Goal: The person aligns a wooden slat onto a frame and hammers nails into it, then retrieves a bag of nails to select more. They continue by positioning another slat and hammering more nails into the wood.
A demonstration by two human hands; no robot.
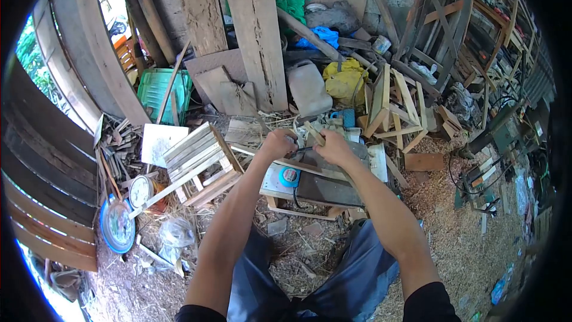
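Observation:
My left hand (279, 144) is closed, its fingers curled at one end of a thin dark piece (304, 149) that spans toward the other hand. My right hand (335, 148) is also closed, around a narrow wooden stick (313, 133) whose end juts out above the fingers. Below both hands stands a low wooden bench (325, 189) with a dark top. A long wooden strip (319, 171) lies across it. Near its left end sits a round blue case (289, 177) with a red and white label and a black strap or cord.
A slatted wooden stool (193, 155) lies tipped at left, near a blue basin (117, 226) and a can (142, 192). Wooden frames (396, 104), a yellow bag (345, 81) and a jerrycan (308, 89) crowd the back. Wood shavings (459, 214) cover the right-hand floor.

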